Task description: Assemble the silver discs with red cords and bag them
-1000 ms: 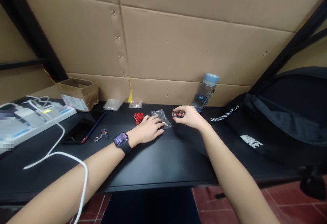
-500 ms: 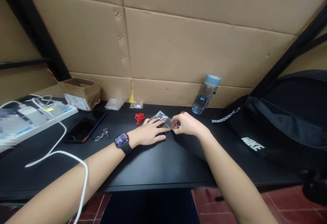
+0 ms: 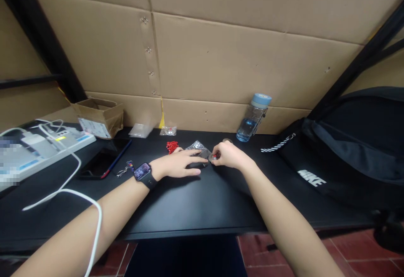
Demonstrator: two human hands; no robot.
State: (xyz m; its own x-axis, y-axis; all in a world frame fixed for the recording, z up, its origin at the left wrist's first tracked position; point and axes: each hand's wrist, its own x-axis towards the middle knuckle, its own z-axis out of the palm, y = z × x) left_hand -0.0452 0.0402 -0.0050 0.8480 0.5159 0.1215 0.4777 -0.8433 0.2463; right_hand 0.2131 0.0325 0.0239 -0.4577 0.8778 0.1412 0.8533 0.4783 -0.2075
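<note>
A small clear plastic bag (image 3: 197,145) lies on the black table in front of me. My left hand (image 3: 180,164) rests palm down at its near left edge, fingers stretched out and spread. My right hand (image 3: 232,155) is closed, thumb and fingertips pinching a small round silvery piece with a red spot (image 3: 214,157) at the bag's right end. Whether that piece is inside the bag or beside it, I cannot tell. Left of the bag sits a little heap of red pieces (image 3: 172,147), partly behind my left hand.
Along the back lie a packet with a round piece (image 3: 168,131) and clear bags (image 3: 140,130). A water bottle (image 3: 251,119) leans against the cardboard. A cardboard box (image 3: 101,116), phone (image 3: 105,159), keyring (image 3: 124,169) and power strip (image 3: 47,150) occupy the left, a black backpack (image 3: 341,155) the right.
My left hand has slid slightly left and nearer to me, baring less of the red heap. My right hand keeps its pinch near the same spot, and the round piece shows more clearly.
</note>
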